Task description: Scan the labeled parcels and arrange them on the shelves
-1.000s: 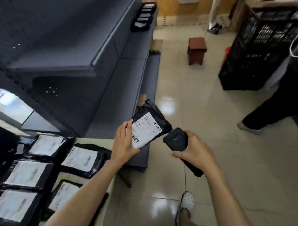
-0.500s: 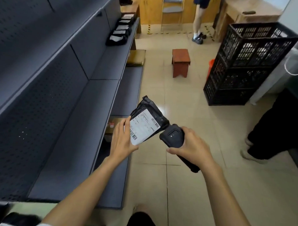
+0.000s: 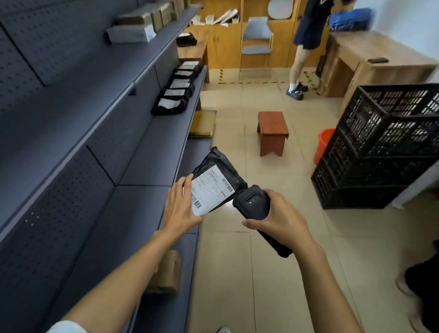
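My left hand (image 3: pixel 181 207) grips a black plastic parcel (image 3: pixel 219 167) by its lower left corner, its white barcode label facing up. My right hand (image 3: pixel 280 218) holds a black handheld scanner (image 3: pixel 252 202), whose head almost touches the parcel's right edge. Both are held above the floor, just right of the grey shelf unit (image 3: pixel 149 149). Farther along the middle shelf lies a row of several labeled black parcels (image 3: pixel 177 92).
Cardboard boxes (image 3: pixel 141 26) sit on the top shelf. A brown box (image 3: pixel 167 273) lies on the low shelf. On the floor stand a red stool (image 3: pixel 272 130), stacked black crates (image 3: pixel 388 147) and an orange bucket (image 3: pixel 323 142). A person (image 3: pixel 307 45) stands at the back; another's leg (image 3: pixel 428 275) shows at right.
The view has swung from the parcel table up along the shelf aisle. Both hands kept the parcel and scanner together in front, with the scanner now closer to the label.
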The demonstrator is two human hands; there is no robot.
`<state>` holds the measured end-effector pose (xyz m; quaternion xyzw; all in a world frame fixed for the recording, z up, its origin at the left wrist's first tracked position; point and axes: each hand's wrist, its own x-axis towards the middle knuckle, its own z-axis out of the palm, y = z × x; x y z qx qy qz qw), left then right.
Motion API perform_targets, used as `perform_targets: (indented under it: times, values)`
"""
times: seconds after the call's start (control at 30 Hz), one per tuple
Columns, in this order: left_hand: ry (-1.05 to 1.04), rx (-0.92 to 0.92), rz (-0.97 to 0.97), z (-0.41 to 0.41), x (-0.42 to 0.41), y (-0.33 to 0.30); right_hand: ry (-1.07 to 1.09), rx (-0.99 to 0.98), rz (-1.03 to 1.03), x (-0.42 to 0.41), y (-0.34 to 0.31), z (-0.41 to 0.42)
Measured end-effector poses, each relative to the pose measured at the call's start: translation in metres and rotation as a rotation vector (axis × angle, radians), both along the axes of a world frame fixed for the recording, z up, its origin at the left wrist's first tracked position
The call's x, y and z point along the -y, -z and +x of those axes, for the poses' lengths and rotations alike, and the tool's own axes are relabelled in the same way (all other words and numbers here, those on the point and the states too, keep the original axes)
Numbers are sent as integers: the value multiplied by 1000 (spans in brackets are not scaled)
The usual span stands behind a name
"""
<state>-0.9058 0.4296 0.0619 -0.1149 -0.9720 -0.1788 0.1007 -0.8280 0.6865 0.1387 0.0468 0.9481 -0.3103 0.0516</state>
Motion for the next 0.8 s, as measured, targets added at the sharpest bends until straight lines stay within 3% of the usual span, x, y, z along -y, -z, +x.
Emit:
perform_targets:
  times: [0.33, 0.63, 0.8]
  values:
    - [34, 75, -57, -220, -47, 30, 42, 68, -51, -54, 36, -229]
    - [-159, 121, -39, -445, -86, 28, -134, 15, 0, -104, 18, -502]
    - [-255, 180, -25, -525, -86, 38, -217, 49, 53, -104, 13, -626]
